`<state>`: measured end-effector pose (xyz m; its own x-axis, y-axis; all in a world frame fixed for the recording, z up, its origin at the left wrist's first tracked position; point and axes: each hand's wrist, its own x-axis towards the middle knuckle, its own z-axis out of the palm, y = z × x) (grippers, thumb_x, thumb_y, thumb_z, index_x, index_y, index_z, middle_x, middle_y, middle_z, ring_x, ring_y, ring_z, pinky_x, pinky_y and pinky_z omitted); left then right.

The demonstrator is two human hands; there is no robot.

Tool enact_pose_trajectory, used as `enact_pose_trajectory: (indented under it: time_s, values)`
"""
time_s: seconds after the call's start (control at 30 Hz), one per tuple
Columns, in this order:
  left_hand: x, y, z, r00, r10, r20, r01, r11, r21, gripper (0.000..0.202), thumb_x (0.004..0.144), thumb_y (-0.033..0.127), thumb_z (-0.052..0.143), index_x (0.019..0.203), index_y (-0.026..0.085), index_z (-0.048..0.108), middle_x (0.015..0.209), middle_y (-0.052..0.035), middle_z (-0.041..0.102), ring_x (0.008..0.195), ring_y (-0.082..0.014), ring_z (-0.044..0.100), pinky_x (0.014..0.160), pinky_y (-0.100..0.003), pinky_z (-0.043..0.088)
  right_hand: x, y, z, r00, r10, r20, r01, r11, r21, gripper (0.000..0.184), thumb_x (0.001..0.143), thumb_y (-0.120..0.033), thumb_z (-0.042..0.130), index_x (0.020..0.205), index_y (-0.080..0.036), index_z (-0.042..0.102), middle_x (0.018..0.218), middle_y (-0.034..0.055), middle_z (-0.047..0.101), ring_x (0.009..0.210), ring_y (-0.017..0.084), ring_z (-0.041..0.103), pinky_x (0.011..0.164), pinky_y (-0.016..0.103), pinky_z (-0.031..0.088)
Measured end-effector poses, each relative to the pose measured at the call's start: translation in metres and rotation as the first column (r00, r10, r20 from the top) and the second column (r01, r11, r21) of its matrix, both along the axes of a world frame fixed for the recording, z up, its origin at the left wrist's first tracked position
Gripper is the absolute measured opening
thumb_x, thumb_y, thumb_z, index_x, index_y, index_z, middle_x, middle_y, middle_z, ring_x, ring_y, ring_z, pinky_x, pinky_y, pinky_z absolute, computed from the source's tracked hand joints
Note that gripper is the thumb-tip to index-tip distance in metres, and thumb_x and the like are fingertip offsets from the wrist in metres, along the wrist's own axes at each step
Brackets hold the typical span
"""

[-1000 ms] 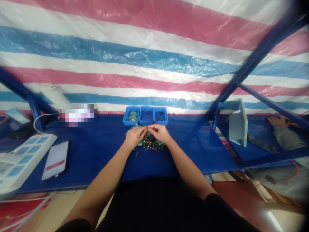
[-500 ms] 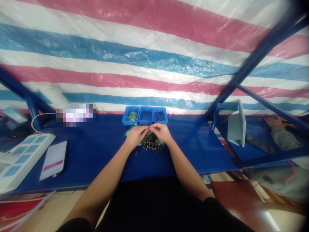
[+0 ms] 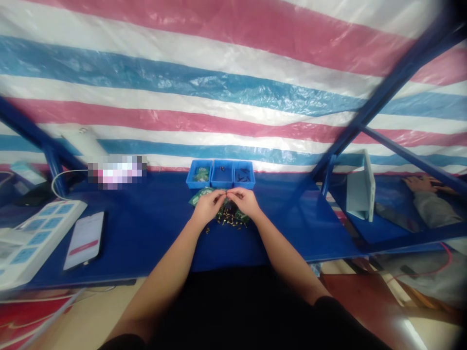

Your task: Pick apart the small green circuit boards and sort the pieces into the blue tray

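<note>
My left hand and my right hand meet fingertip to fingertip over a heap of small dark and brass-coloured parts lying on green boards on the blue table. Both hands are closed in a pinch. What they pinch is too small to make out. Just behind the hands stand three small blue bins side by side, one with green pieces, the others with small dark parts.
A phone with a lit screen lies at the left, beside a white power strip. A grey upright panel stands at the right. Another person's hand rests on the neighbouring bench. Blue frame struts cross both sides before a striped tarpaulin.
My hands have stayed over the heap, with the fingertips drawing slightly closer together; the view has shifted a little.
</note>
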<state>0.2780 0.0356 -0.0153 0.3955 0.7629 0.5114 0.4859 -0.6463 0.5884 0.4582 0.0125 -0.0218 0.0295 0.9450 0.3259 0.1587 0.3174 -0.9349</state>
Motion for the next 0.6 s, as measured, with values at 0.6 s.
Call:
enact_pose_trajectory:
  time_s: [0.6]
  values:
    - [-0.0040,0.0002,0.0000,0.998,-0.004,-0.059,0.001,0.999,-0.041,0.026,0.096,0.038,0.044,0.098,0.023,0.065,0.088,-0.0014,0.071,0.076,-0.0164,0.065,0.069,-0.026,0.048,-0.0065,-0.0051,-0.0010,0.990,-0.046,0.132,0.032,0.994,0.104,0.028,0.081,-0.038,0.068,0.102,-0.019,0.073,0.091,0.0053,0.075,0.078,0.019,0.070,0.076,0.031,0.057]
